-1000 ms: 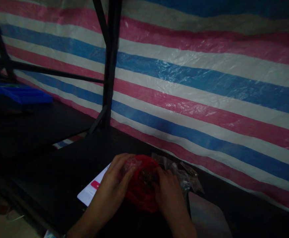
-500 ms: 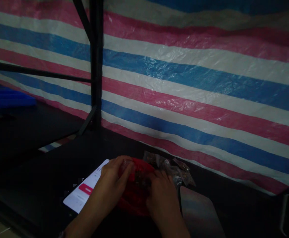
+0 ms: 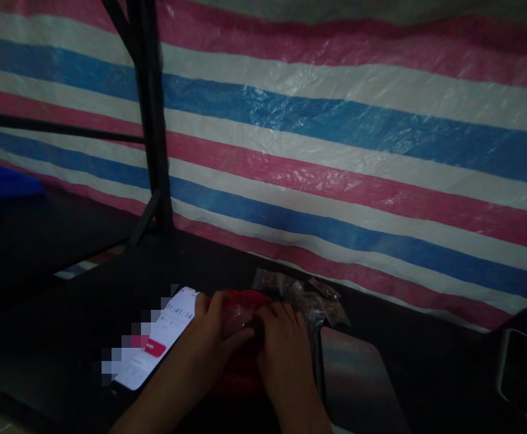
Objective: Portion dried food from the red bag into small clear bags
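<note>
Hands, two: left (image 3: 211, 331), right (image 3: 286, 340); fingers bent at red container (image 3: 240, 374), one; grip unclear. Lit phone (image 3: 168, 328), one. Bags (image 3: 333, 310), at least four, near desk's (image 3: 195, 256) back edge.

The view is dim, though the striped sheet (image 3: 336, 138) glints and the phone (image 3: 166, 334) glows.

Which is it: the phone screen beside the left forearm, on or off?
On: the phone screen glows white, showing digits and a red button.
</note>
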{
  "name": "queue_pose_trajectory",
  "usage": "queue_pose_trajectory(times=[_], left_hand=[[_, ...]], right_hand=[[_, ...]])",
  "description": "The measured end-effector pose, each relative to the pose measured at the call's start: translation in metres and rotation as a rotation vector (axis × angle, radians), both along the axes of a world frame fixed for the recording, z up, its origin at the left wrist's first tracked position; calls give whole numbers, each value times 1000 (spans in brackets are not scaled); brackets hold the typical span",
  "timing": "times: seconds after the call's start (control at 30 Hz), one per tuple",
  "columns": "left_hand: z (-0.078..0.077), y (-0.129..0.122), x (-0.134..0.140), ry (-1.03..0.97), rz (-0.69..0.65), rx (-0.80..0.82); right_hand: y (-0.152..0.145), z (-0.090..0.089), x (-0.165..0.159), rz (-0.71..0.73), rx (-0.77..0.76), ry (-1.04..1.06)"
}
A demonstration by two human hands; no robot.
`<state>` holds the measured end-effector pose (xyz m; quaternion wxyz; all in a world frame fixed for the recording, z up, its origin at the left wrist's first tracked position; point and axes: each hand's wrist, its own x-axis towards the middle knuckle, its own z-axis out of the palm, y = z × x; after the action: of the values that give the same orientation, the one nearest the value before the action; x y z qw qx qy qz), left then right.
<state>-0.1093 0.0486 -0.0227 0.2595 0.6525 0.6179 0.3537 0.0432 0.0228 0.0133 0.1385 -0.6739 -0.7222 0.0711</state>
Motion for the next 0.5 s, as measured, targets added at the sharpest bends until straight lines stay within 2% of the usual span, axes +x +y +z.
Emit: queue_pose_trajectory(times=[0.13, 0.3, 0.4, 0.5], left_hand=[[-6, 1, 4, 63, -24, -26], [12, 0, 0, -26, -88, -26], [22, -3, 0, -27, -50, -60], [25, -7, 4, -106, -30, -67]], right_hand=[[-4, 2, 5, 2, 19, -16], [-10, -3, 9, -13, -17, 15], [-13, -2, 10, -7, 10, 28], [-15, -1, 9, 9, -2, -2]])
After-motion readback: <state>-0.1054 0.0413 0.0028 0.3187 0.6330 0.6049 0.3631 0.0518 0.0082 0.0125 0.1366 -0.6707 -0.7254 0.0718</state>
